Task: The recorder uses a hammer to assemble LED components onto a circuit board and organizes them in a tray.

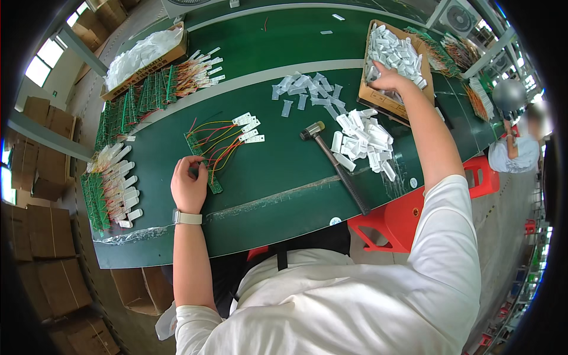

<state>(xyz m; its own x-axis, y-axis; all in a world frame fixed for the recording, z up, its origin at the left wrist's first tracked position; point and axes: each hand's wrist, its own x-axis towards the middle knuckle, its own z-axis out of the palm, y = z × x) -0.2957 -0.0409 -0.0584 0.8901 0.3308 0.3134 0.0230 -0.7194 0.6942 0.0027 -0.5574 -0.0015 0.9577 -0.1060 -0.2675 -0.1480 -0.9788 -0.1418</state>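
Note:
My left hand (190, 184) is over the green circuit board strip (214, 182), thumb and fingers curled in and closed on its near left edge. Red, yellow and black wires run from this strip to several small white boards (251, 128) on its right. My right hand (390, 80) reaches into the cardboard box (387, 105) of small white plastic casings (395, 50). Its visible fingers are spread apart among the casings, with the tips partly hidden. Before the box lies a loose heap of white casings (364, 141); clear plastic pieces (305, 87) are scattered left of it.
A hammer (336, 164) lies between the wired boards and the casing heap. Wired board bundles (109, 189) line the left edge, with more boards (142, 94) beside a box of white bags (145, 56). Red stools (390, 222) stand at the table edge; another person (515, 151) sits far right.

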